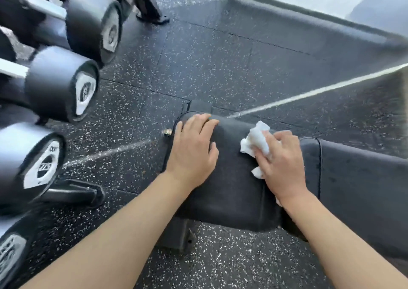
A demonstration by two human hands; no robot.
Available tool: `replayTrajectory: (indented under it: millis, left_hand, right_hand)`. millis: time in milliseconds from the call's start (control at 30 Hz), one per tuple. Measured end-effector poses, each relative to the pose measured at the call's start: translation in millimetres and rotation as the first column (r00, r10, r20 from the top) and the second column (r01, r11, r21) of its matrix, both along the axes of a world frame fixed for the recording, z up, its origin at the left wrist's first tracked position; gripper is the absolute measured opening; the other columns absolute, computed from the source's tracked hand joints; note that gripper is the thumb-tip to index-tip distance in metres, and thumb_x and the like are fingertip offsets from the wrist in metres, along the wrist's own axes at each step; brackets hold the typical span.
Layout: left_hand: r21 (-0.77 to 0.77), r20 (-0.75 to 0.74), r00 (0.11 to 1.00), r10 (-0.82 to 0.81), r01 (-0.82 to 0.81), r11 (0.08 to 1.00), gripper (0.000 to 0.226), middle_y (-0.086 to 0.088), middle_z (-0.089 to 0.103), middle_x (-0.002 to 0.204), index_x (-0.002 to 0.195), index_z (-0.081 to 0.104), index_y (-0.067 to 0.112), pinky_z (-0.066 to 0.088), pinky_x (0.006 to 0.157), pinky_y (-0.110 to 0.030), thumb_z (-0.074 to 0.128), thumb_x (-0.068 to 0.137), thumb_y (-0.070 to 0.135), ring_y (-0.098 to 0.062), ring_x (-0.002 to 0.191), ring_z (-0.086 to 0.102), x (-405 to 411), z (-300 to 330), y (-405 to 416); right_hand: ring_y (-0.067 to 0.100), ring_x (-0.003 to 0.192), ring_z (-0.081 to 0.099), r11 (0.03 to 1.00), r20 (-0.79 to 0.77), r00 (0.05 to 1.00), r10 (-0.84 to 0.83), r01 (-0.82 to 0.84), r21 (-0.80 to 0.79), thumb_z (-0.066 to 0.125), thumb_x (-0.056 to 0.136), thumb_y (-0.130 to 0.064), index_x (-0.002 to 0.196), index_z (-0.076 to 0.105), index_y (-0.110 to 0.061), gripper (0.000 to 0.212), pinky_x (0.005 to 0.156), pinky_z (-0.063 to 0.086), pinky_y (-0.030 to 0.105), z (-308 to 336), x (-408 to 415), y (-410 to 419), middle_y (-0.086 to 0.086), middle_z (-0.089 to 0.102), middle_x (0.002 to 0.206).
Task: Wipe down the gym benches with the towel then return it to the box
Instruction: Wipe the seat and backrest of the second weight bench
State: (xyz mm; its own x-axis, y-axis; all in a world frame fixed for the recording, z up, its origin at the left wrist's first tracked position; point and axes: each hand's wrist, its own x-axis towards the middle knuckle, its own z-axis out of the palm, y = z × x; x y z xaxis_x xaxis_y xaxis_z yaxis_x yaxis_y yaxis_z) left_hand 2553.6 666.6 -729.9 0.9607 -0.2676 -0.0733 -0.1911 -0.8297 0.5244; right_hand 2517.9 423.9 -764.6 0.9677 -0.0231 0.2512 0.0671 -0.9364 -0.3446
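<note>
Speckled rubber gym floor (pixel 198 68), dumbbells (pixel 61 83) racked close by. Her left hand (pixel 194 147) rests flat, fingers straight, on the bench pad (pixel 234 178); her right hand (pixel 280 165) presses the bunched white towel (pixel 256 138) there. Wiping's underway; the longer pad (pixel 362 178) likely comes next.

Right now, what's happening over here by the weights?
A person is wiping a black padded gym bench. Their right hand grips a crumpled white towel and presses it on the seat pad, while the left hand lies flat near the pad's end, fingers spread. Dumbbells sit on a rack to the left. No box is in view.
</note>
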Motion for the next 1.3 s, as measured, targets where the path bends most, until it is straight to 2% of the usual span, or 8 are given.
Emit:
replayTrajectory:
  millis: [267,633,767,867,933,1033,1167,1300]
  left_hand:
    - [0.198,0.075,0.995,0.063,-0.077,0.977,0.052,-0.002,0.050,0.153,0.139,0.054,0.022,0.019,0.125,-0.061,0.048,0.088,0.034,-0.031,0.151,0.035,1,-19,-26]
    - [0.222,0.174,0.984,0.028,-0.067,0.973,0.062,-0.005,0.050,0.153,0.139,0.053,0.022,0.020,0.124,-0.065,0.054,0.078,0.032,-0.035,0.150,0.038,2,-36,-27]
    - [0.240,0.212,0.977,0.021,-0.073,0.968,0.064,-0.006,0.053,0.151,0.139,0.053,0.022,0.024,0.121,-0.066,0.055,0.075,0.033,-0.035,0.147,0.041,2,-39,-25]
    - [0.260,0.229,0.973,0.014,-0.075,0.963,0.061,-0.009,0.058,0.145,0.133,0.054,0.021,0.026,0.119,-0.067,0.055,0.073,0.033,-0.037,0.144,0.043,2,-41,-25]
    - [0.266,0.254,0.967,0.016,-0.086,0.960,0.052,-0.011,0.057,0.136,0.122,0.055,0.018,0.027,0.117,-0.067,0.054,0.072,0.034,-0.039,0.138,0.046,2,-43,-26]
    - [0.272,0.295,0.955,0.027,-0.112,0.956,0.041,-0.016,0.049,0.125,0.108,0.051,0.015,0.029,0.113,-0.067,0.052,0.072,0.034,-0.042,0.125,0.048,1,-47,-27]
    - [0.241,0.285,0.958,0.037,-0.109,0.964,0.051,-0.009,0.054,0.141,0.123,0.056,0.019,0.026,0.121,-0.065,0.054,0.073,0.033,-0.039,0.140,0.046,-2,-48,-27]
    - [0.242,0.253,0.967,0.036,-0.099,0.965,0.066,-0.005,0.053,0.152,0.140,0.055,0.023,0.023,0.123,-0.065,0.057,0.074,0.035,-0.036,0.147,0.043,-2,-48,-27]
  right_hand:
    - [0.028,0.095,0.050,0.954,0.024,0.982,-0.186,0.174,0.242,0.071,0.092,-0.020,0.122,0.062,-0.014,0.032,0.086,0.044,0.044,-6,19,5,0.005,0.055,0.112]
    - [0.017,0.082,0.043,0.963,-0.097,0.974,-0.203,0.217,0.162,0.064,0.093,-0.039,0.099,0.069,-0.020,0.020,0.073,0.042,0.036,-5,63,9,-0.008,0.055,0.096]
    - [0.021,0.079,0.046,0.994,-0.308,0.951,-0.001,0.034,0.101,0.055,0.096,-0.048,0.085,0.062,-0.023,0.028,0.071,0.046,0.040,7,102,29,-0.006,0.051,0.086]
    - [0.022,0.096,0.054,0.960,-0.534,0.806,0.255,-0.145,0.239,0.049,0.100,-0.050,0.101,0.064,-0.021,0.032,0.082,0.047,0.040,10,145,69,-0.005,0.054,0.098]
    - [0.024,0.099,0.054,0.897,-0.568,0.718,0.403,-0.187,0.400,0.050,0.101,-0.046,0.103,0.065,-0.019,0.030,0.081,0.047,0.042,12,167,103,-0.003,0.053,0.100]
    - [0.023,0.097,0.050,0.853,-0.533,0.684,0.498,-0.277,0.442,0.048,0.101,-0.044,0.094,0.062,-0.023,0.026,0.078,0.043,0.043,13,176,131,-0.003,0.050,0.098]
    - [0.017,0.093,0.047,0.859,-0.519,0.723,0.456,-0.204,0.470,0.052,0.103,-0.049,0.090,0.055,-0.024,0.028,0.077,0.040,0.039,12,158,86,-0.007,0.045,0.095]
    - [0.013,0.089,0.050,0.968,-0.674,0.703,0.225,-0.083,0.237,0.046,0.101,-0.053,0.091,0.059,-0.023,0.034,0.074,0.034,0.034,3,128,-32,-0.008,0.046,0.092]
